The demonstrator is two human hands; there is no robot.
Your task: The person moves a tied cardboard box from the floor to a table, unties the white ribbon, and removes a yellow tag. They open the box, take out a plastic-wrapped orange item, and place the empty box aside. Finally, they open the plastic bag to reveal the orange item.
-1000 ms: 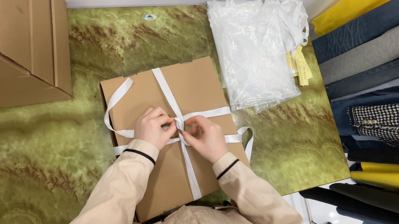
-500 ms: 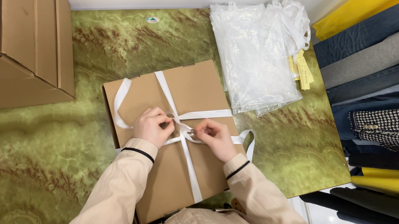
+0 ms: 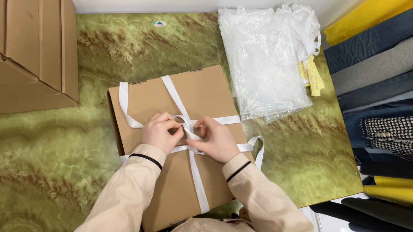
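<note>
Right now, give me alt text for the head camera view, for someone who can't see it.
Two hands, left hand and right hand, pinch a white ribbon at the knot on a flat brown cardboard box lying on a green marbled table. Clear plastic bags lie behind it, a large cardboard box at left and hanging clothes at right.

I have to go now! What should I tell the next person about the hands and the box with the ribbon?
Left hand: pinching the white ribbon at the crossing.
Right hand: also pinching it there, grip closed.
The flat brown box lies on the green marbled table, ribbon wrapped both ways around it.
Done: ribbon crossed on top.
Left: no finished bow shows; loose ends hang left and right.
</note>
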